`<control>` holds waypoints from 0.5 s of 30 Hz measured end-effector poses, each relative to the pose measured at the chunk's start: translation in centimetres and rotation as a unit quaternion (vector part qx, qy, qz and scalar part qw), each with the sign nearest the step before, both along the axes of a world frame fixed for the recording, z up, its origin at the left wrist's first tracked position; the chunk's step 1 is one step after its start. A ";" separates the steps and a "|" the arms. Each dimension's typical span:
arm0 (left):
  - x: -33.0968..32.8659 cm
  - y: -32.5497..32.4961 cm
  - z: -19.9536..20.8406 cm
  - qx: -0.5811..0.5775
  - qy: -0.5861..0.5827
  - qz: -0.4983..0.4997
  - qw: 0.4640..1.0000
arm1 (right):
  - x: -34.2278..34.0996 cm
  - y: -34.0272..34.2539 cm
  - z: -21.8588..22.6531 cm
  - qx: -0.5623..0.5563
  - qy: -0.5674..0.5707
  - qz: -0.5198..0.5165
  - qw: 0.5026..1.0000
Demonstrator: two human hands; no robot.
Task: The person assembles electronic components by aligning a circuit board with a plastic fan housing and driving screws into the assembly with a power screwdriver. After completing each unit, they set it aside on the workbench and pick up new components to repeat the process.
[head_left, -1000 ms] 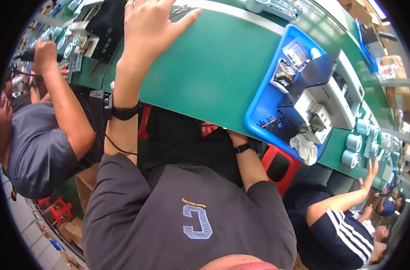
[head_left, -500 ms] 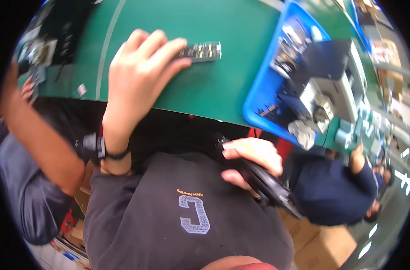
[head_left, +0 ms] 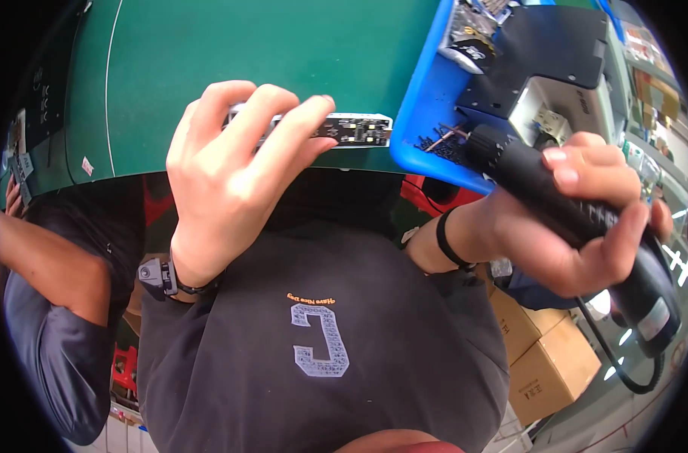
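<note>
My left hand grips a narrow black circuit board in a pale, light-edged strip, just above the near edge of the green table. Its fingers cover the board's left part; the right end shows small yellowish components. In my right hand is a black electric screwdriver with a cable at its rear. The driver's thin bit points left, over a heap of small black screws in the near corner of a blue tray. Whether a screw sits on the bit, I cannot tell.
A black-and-white housing and small bagged parts lie in the tray. The green table runs across the top. At the left a co-worker's arm reaches to the table. Cardboard boxes stand at the lower right.
My right hand has risen rightward from beside my body, bringing the screwdriver's bit over the screws. My left hand, with the circuit board, is now lower and nearer the tray; the view has shifted.
</note>
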State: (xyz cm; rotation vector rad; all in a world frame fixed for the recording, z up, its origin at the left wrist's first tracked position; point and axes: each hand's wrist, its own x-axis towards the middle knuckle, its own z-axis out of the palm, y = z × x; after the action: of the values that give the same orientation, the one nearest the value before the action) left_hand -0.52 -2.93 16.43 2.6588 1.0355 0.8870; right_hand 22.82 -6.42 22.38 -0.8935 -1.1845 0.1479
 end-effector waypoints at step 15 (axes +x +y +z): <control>-0.3 0.7 0.4 -0.033 -0.010 -0.044 0.998 | -1.4 0.6 -1.9 -0.032 0.071 0.109 0.991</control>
State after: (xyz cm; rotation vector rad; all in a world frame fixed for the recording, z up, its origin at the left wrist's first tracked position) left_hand -0.86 -2.25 16.87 2.6138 0.9185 0.8454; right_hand 21.45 -5.79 20.51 -0.7951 -1.1463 0.4223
